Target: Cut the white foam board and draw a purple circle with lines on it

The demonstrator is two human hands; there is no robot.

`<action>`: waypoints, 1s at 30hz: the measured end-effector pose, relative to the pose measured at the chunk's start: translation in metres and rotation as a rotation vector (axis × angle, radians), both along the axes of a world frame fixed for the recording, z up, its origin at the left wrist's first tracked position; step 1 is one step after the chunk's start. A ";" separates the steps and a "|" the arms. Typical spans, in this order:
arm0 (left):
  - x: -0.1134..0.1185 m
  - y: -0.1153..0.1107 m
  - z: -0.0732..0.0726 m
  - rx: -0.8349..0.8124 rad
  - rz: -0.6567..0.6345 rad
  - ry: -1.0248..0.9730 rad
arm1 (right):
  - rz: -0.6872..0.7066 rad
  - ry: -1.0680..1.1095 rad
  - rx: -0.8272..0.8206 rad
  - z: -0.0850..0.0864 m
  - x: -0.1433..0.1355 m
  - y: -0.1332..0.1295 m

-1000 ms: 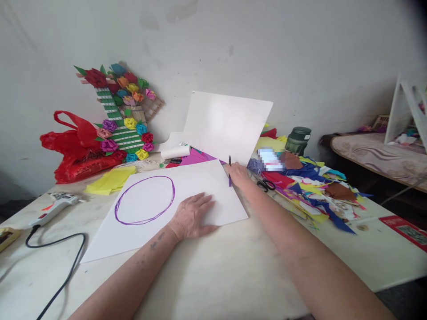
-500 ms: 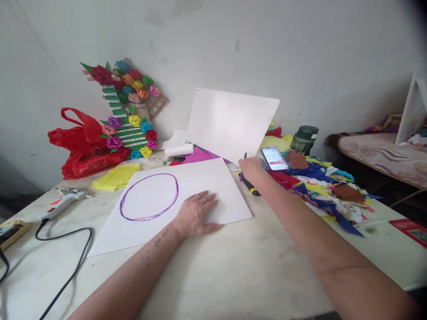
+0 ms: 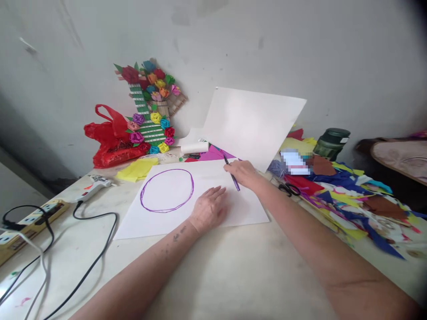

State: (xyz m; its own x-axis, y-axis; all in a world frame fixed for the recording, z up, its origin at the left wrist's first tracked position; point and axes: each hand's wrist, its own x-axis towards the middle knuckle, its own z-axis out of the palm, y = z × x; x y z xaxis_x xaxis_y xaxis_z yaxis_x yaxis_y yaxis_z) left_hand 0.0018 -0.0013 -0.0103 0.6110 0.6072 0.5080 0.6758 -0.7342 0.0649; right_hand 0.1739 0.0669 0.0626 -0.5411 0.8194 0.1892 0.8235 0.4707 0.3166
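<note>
A white sheet [image 3: 173, 224] lies on the table with a purple hand-drawn circle [image 3: 192, 189] on its left part. My left hand [image 3: 209, 208] rests palm down on the sheet, right of the circle, with fingers stretched out and nothing held. Over the sheet's far right part, my right hand [image 3: 245, 173] is closed around a slim purple marker [image 3: 235, 182]. The marker slants, its dark end pointing away from me. Behind my right hand a second white board [image 3: 253, 124] leans up at an angle.
At left are a glue gun [image 3: 95, 189], its cord and a power strip [image 3: 33, 222]. A red bag [image 3: 111, 138], paper flowers [image 3: 155, 118] and yellow paper [image 3: 136, 170] stand behind. Paper scraps [image 3: 353, 195], black scissors [image 3: 289, 190], a phone [image 3: 295, 162] and a green bottle [image 3: 331, 144] are at right.
My right hand has moved left from the table beside the sheet to above it, with the purple marker. My left hand stays on the sheet. The view has turned left.
</note>
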 end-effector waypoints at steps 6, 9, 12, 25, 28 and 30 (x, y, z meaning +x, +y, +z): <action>0.011 0.000 0.001 -0.089 0.278 0.042 | 0.149 0.025 -0.019 -0.026 -0.021 0.014; 0.014 0.007 0.004 -0.139 0.362 0.071 | 0.119 0.045 -0.036 -0.029 -0.020 0.020; 0.017 0.019 0.008 -0.174 0.437 0.057 | 0.062 0.053 -0.069 -0.031 -0.016 0.027; 0.022 0.055 -0.004 -0.340 0.487 0.066 | 0.078 0.128 -0.013 -0.041 -0.005 0.034; 0.021 0.057 -0.005 -0.330 0.477 0.067 | 0.077 0.187 -0.015 -0.044 -0.001 0.037; 0.021 0.058 -0.007 -0.315 0.470 0.062 | 0.046 0.246 -0.029 -0.045 0.002 0.041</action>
